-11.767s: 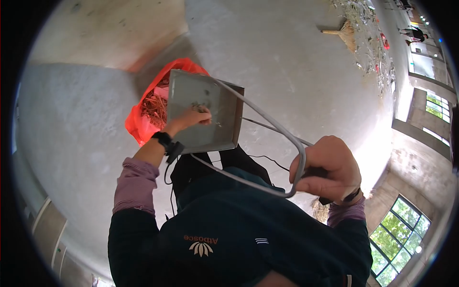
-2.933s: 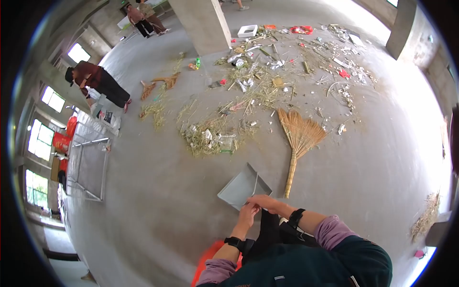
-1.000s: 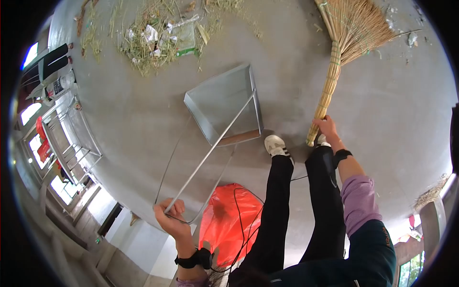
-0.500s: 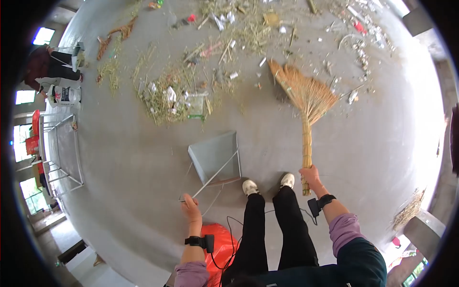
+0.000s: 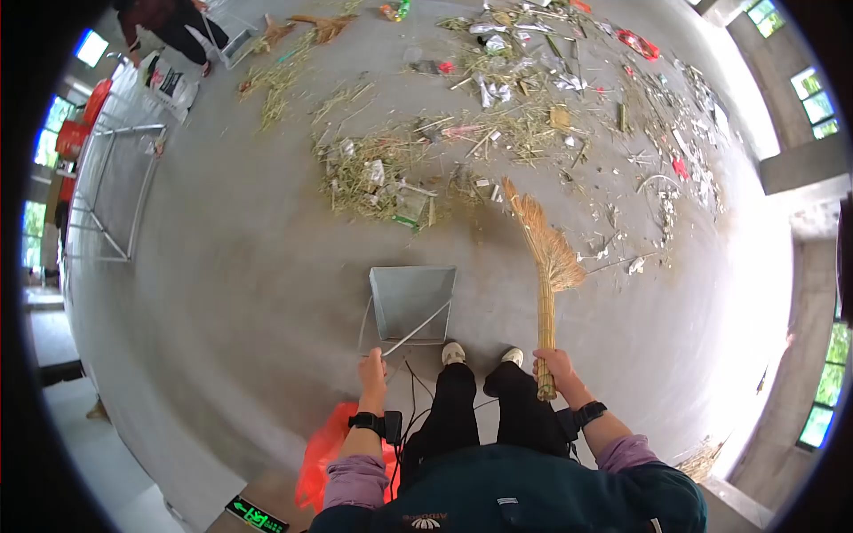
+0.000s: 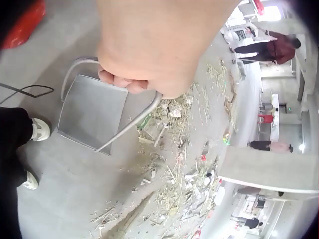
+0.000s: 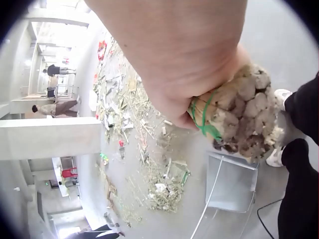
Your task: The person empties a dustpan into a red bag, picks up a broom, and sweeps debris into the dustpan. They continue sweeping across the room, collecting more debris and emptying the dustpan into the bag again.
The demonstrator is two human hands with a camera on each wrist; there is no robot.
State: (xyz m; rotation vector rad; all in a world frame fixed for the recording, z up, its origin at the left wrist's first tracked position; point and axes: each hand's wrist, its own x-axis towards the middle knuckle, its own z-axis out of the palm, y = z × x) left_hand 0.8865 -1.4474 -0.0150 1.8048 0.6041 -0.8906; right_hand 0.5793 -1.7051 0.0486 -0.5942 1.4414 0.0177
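My left hand (image 5: 373, 377) grips the bent metal handle of a grey dustpan (image 5: 411, 302), which stands on the floor in front of my feet, its wide mouth facing the litter. In the left wrist view, the fingers (image 6: 122, 82) curl round the handle bar. My right hand (image 5: 558, 366) grips the stalk of a straw broom (image 5: 546, 311). The broom's spread bristles (image 5: 549, 244) point away from me, near the litter's close edge. The right wrist view shows the bundled butt end (image 7: 244, 114) of the broom protruding from the fist.
Straw, paper and plastic litter (image 5: 382, 182) spreads over the concrete floor ahead, with more to the right. A red bag (image 5: 324, 453) lies by my left leg, near trailing black cables (image 5: 410, 417). At left stand a metal frame (image 5: 133, 195) and another person (image 5: 169, 22).
Earlier, my left hand reached into the raised dustpan while the right held its handle. The dustpan has come to the floor, its handle in my left hand, and my right has taken the broom.
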